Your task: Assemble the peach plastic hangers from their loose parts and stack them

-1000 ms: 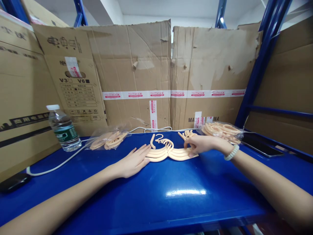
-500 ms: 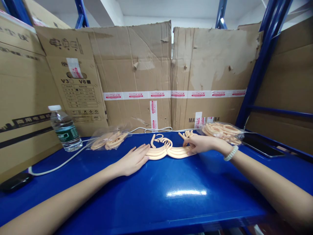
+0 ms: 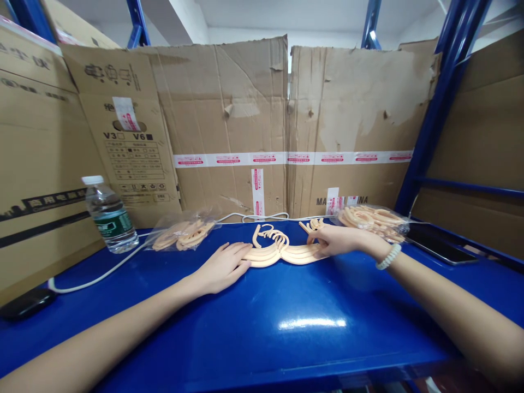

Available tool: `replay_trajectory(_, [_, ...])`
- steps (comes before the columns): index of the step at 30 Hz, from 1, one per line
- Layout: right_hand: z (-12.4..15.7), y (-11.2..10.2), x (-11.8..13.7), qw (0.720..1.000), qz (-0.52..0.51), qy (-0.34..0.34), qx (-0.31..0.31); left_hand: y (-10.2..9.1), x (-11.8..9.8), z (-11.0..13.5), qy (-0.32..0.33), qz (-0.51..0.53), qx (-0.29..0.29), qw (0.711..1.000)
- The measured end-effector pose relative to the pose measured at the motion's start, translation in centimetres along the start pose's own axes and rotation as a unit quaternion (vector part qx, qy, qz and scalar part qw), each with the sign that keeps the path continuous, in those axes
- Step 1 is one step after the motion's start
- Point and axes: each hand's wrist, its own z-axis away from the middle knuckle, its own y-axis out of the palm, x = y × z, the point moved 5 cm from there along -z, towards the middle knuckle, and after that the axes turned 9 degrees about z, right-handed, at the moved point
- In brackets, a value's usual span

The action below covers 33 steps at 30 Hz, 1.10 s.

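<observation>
Several beige hangers (image 3: 262,256) lie stacked close together on the blue table, their curved arms spreading left and right and their hooks (image 3: 279,238) fanned out at the middle. My left hand (image 3: 223,267) holds the left ends, fingers over the far side and thumb on the near side. At the right ends, my right hand (image 3: 333,240) is closed with bent fingers, hiding the tips. Beyond the stack lies a loose curved beige piece (image 3: 256,236). More beige pieces (image 3: 314,224) lie just behind my right hand.
Clear plastic bags of beige parts lie left (image 3: 182,233) and right (image 3: 370,221). A water bottle (image 3: 109,215) stands at left, near a white cable (image 3: 88,286) and a black object (image 3: 27,303). A phone (image 3: 440,245) lies at right. Cardboard sheets (image 3: 229,125) wall the back.
My left hand has shifted very slightly left along the hanger ends. The right hand and the hangers are nearly unchanged.
</observation>
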Motion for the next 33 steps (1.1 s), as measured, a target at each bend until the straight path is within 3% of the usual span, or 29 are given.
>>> replay_trajectory(4, [0.3,-1.0,-0.3,0.999,0.008,0.012,-0.045,-0.3,-0.2,-0.1,-0.002,-0.004,-0.013,1.0])
replay_trajectory(7, [0.6,-2.0,-0.6,0.994,0.028,0.051,-0.092,-0.9,-0.3,-0.2,-0.006,0.008,-0.048,0.999])
replay_trajectory(13, [0.9,-2.6,-0.8,0.986,0.067,0.084,-0.131,-2.2,-0.3,-0.4,-0.017,0.029,-0.121,0.992])
replay_trajectory(20, [0.9,-3.1,-1.4,0.963,0.116,0.126,-0.208,-2.2,0.0,-0.5,0.02,0.013,-0.128,0.992])
replay_trajectory(24, [1.0,-3.1,-1.6,0.957,0.123,0.143,-0.219,-2.3,0.1,-0.4,0.044,0.027,-0.134,0.99])
replay_trajectory(33, [0.8,-3.0,-2.0,0.956,0.129,0.161,-0.21,-2.7,0.3,-0.4,0.01,0.04,-0.151,0.988])
